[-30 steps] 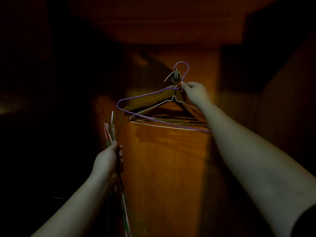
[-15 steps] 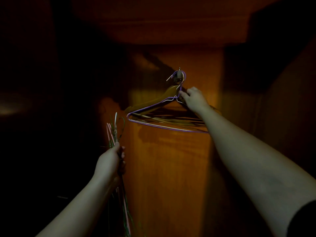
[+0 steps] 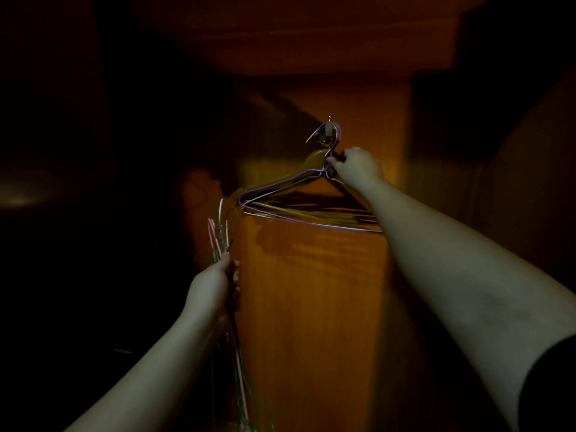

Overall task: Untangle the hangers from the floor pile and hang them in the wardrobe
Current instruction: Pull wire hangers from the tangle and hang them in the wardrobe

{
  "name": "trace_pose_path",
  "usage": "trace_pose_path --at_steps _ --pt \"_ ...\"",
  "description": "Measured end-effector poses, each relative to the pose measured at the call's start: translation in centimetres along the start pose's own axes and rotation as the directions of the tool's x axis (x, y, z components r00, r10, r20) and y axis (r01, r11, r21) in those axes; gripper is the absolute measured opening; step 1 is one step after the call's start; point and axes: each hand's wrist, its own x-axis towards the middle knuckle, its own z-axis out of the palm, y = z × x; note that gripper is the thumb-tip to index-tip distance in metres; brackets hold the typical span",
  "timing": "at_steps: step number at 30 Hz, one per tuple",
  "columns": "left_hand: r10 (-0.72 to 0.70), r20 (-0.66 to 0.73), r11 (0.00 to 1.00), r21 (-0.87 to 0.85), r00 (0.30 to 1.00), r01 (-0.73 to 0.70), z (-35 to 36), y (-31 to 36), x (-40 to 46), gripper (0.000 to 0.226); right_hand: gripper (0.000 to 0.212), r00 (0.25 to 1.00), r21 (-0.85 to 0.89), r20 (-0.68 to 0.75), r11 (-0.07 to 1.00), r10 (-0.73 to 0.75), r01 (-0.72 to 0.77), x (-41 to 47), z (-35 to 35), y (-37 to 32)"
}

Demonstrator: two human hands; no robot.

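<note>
The scene is very dark, and only a wooden wardrobe panel [image 3: 311,291] of orange-brown colour is lit. High on this panel there is a small metal hook [image 3: 328,132], and several hangers hang from it together. The front one is a thin purple wire hanger [image 3: 280,185]; its curved top goes over the hook, and its long lower bar runs to the right until it goes behind the forearm. Behind it I see a pale wire hanger [image 3: 258,199] and a wooden hanger [image 3: 311,159] with a broad brown shoulder, all close together and overlapping. The right hand [image 3: 355,166] is raised to the neck of these hangers, just under the hook, and its fingers are curled and pinch the purple wire there. The left hand [image 3: 215,285] is lower and to the left, beside the edge of the panel, and it is closed around a bundle of thin wire hangers [image 3: 223,232]. This bundle stands almost upright: the hooks rise above the fist, and the bodies hang down below it. The wires are pink, green and whitish, and they are tangled, so I cannot count them.
</note>
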Motion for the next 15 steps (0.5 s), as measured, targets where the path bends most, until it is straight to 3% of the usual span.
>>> trace_pose_path --at_steps 7,10,13,15 --pt "-0.053 0.031 0.999 -0.008 0.998 0.053 -0.6 -0.2 -0.1 0.033 0.046 0.997 0.043 0.032 0.996 0.075 -0.076 0.3 0.2 0.0" --pt "-0.071 0.072 0.996 -0.042 0.995 0.074 -1.1 -0.4 -0.4 0.033 0.048 0.995 0.081 -0.044 0.993 0.093 -0.089 -0.8 0.3 -0.1" --pt "-0.078 0.119 0.994 -0.065 0.99 0.086 -1.8 -1.1 -0.8 0.037 0.037 0.982 0.283 -0.171 0.959 0.08 -0.029 -4.3 0.7 -0.7" --pt "-0.097 0.139 0.991 -0.078 0.985 0.109 -2.3 -1.8 -1.0 0.039 0.029 0.986 0.439 -0.153 0.899 0.064 0.01 -7.8 1.4 -1.4"
